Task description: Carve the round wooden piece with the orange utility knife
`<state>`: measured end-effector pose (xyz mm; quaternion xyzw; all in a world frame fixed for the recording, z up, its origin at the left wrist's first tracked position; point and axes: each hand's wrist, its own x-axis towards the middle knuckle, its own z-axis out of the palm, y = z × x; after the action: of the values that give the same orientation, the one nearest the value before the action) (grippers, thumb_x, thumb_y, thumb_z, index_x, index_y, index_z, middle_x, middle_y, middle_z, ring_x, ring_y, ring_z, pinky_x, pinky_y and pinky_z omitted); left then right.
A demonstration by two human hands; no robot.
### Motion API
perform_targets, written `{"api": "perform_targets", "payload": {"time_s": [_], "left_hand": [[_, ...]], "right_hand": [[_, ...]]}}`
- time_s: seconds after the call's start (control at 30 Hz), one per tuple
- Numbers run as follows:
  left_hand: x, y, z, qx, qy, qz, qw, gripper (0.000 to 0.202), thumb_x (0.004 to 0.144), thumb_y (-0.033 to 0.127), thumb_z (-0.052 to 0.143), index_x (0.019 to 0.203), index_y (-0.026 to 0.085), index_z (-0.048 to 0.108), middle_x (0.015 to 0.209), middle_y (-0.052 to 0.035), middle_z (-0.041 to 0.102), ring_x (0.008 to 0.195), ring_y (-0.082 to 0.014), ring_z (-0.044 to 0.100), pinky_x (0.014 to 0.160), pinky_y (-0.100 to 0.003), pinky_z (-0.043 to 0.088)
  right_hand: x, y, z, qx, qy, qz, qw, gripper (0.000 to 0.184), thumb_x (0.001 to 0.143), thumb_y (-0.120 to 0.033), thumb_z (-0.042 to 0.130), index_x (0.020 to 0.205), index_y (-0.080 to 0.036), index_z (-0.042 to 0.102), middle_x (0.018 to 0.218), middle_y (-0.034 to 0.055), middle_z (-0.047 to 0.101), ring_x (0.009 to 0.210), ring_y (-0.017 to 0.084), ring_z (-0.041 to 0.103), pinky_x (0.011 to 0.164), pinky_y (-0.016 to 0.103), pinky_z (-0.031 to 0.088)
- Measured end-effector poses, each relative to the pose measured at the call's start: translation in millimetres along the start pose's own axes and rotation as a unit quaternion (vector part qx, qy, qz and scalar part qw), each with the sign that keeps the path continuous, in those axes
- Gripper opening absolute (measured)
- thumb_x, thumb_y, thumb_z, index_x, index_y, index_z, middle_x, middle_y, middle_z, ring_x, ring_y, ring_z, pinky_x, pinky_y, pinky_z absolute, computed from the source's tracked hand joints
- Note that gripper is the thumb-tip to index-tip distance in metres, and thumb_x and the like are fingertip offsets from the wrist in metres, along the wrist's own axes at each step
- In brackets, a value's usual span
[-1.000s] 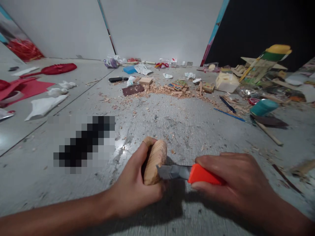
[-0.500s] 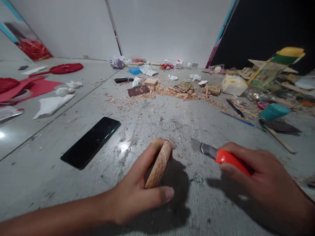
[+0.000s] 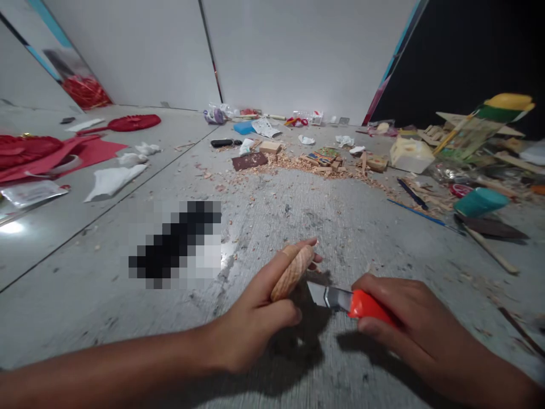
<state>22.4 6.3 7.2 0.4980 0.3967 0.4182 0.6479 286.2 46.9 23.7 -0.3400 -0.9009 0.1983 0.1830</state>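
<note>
My left hand (image 3: 259,309) is closed around a pale carved piece of wood (image 3: 293,274), rounded and marked with knife facets. The thumb lies along its near end, and the fingers wrap behind it, partly hidden. In my right hand (image 3: 409,318) is a utility knife (image 3: 368,307) with a red-orange handle, the fingers closed on it. Its metal blade points left, close to the wood; I cannot tell whether it touches. Both hands are above the grey floor (image 3: 238,363), where their shadows fall.
Wood shavings (image 3: 298,162) lie in an arc ahead, with a brown sandpaper sheet (image 3: 250,161) and a wood block (image 3: 269,147). A blurred-out dark object (image 3: 174,244) is at left. To the right are a blue thin brush (image 3: 421,214), a teal container (image 3: 481,201) and a stick (image 3: 489,250).
My right hand has brought the knife left and slightly nearer, so its blade is beside the wood. My left hand has turned the wood a little. The view has shifted slightly.
</note>
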Motion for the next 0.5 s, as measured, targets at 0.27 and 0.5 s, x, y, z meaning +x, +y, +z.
{"api": "perform_targets", "payload": {"time_s": [0.27, 0.5], "left_hand": [[1.8, 4.3, 1.8, -0.069, 0.018, 0.007, 0.997, 0.063, 0.072, 0.02, 0.076, 0.135, 0.022, 0.068, 0.111, -0.0051, 0.072, 0.091, -0.0216, 0.063, 0.077, -0.033, 0.05], [0.6, -3.2, -6.9, -0.073, -0.046, 0.076, 0.993, 0.074, 0.079, 0.033, 0.093, 0.144, 0.024, 0.06, 0.119, -0.0071, 0.068, 0.103, -0.0238, 0.066, 0.086, -0.033, 0.053]], "right_hand": [[6.8, -28.7, -3.2, 0.014, -0.006, 0.023, 1.0, 0.032, 0.114, -0.043, 0.05, 0.091, -0.025, 0.061, 0.073, -0.0015, 0.07, 0.063, 0.018, 0.067, 0.057, 0.03, 0.043], [9.5, -38.3, 12.1, 0.033, 0.023, 0.011, 0.999, 0.021, 0.114, -0.036, 0.049, 0.107, -0.023, 0.064, 0.085, 0.0002, 0.076, 0.07, 0.018, 0.072, 0.063, 0.03, 0.048]]}}
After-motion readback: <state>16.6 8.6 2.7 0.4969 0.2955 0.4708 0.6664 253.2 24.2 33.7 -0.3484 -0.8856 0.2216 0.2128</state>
